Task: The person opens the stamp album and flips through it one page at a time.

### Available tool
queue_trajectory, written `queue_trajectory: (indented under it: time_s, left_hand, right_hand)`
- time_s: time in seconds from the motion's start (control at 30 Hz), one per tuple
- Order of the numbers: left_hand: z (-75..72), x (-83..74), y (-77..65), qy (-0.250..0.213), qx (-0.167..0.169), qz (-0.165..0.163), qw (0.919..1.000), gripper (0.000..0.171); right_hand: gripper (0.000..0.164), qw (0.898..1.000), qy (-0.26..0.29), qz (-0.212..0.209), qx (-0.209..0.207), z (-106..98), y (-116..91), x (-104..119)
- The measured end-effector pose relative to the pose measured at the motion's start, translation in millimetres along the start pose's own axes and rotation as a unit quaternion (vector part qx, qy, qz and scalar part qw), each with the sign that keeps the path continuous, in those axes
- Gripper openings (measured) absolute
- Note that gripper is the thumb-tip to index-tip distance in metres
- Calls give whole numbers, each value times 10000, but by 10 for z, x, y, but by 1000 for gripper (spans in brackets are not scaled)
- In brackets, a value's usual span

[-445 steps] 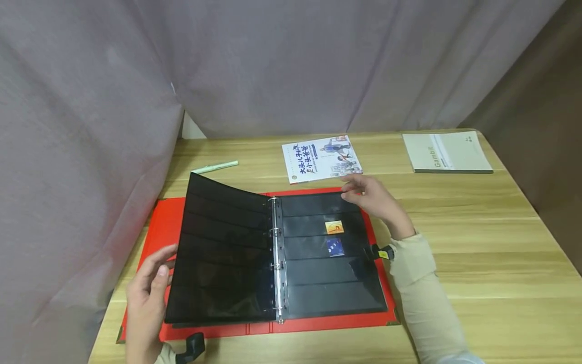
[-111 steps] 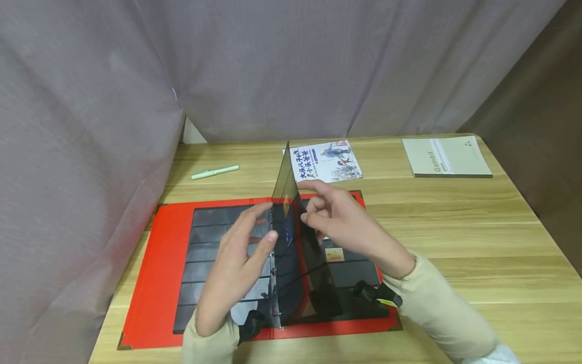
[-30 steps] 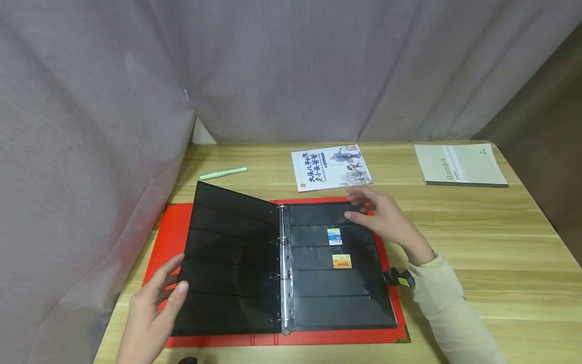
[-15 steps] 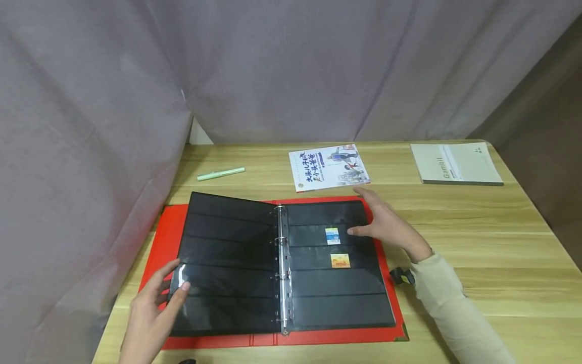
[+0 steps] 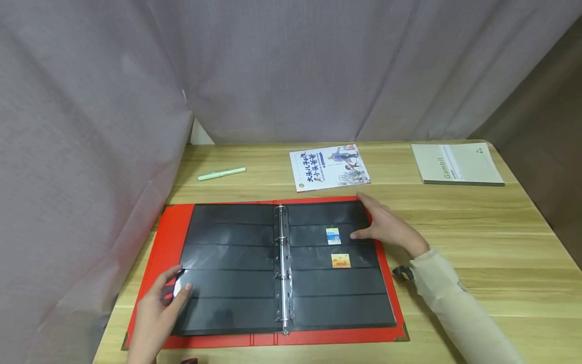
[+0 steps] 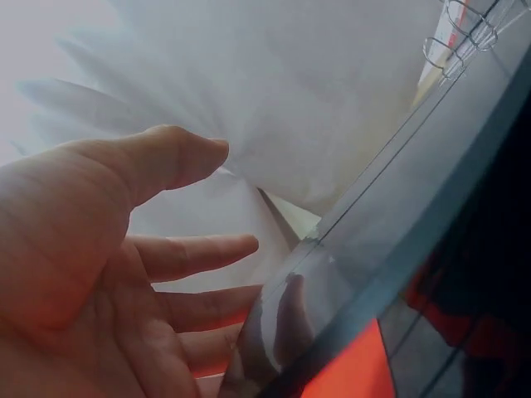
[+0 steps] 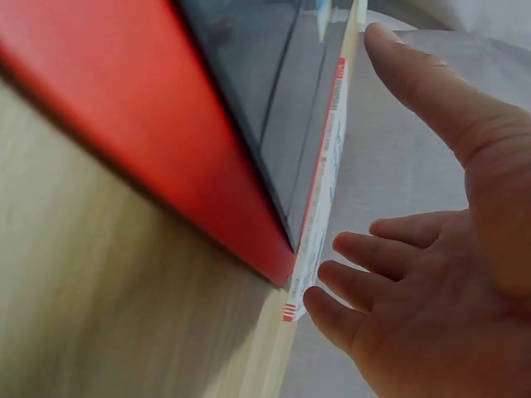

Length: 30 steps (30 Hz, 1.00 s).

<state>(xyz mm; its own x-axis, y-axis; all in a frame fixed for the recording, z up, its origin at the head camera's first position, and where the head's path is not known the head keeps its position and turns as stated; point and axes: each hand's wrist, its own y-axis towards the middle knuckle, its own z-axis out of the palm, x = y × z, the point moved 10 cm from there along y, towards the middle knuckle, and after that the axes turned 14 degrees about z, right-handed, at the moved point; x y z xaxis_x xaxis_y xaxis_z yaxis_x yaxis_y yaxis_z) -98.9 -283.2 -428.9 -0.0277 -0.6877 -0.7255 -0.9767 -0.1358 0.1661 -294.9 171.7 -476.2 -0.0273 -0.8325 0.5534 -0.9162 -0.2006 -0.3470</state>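
Observation:
A red ring-binder stamp album (image 5: 175, 222) lies open on the table, black pocket pages on both sides of its metal rings (image 5: 283, 263). On the right page (image 5: 336, 311) sit a blue-and-white stamp (image 5: 333, 236) and, below it, an orange stamp (image 5: 340, 261). My left hand (image 5: 156, 308) is at the outer edge of the left page (image 5: 227, 283), fingers spread, fingertips right at that edge. In the left wrist view its thumb stands apart from the page. My right hand (image 5: 386, 222) hovers by the right page's upper outer corner, fingers extended, nothing held.
Behind the album lie a light green pen (image 5: 222, 174), a white illustrated booklet (image 5: 330, 168) and, at the far right, a pale "Gambit" book (image 5: 456, 164). Grey curtain (image 5: 282, 71) hangs along the back and left of the wooden table (image 5: 491, 242).
Over the last second the left page, earlier raised, has come down flat on the left side, my left hand following its edge. My right hand has drawn slightly outward, its fingers straighter.

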Motion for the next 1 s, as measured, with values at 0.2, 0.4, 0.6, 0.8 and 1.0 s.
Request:
queue_trajectory:
  time_s: [0.2, 0.4, 0.6, 0.8, 1.0]
  left_hand:
    - [93, 121, -10, -113, 175, -143, 9997, 47]
    - [199, 223, 9, -135, 337, -301, 9989, 48]
    - [308, 272, 23, -73, 685, -367, 9969, 52]
    - [339, 246, -2, 324, 922, -383, 9945, 55]
    - [433, 222, 5, 561, 1395, -543, 9871, 61]
  right_hand:
    - [113, 9998, -136, 42, 123, 51, 58, -69]
    - [113, 9993, -246, 131, 237, 93, 79, -108]
    - [110, 9990, -407, 92, 182, 81, 78, -86]
    - [107, 9974, -704, 14, 177, 81, 55, -63]
    - [102, 9964, -823, -67, 205, 106, 32, -53]
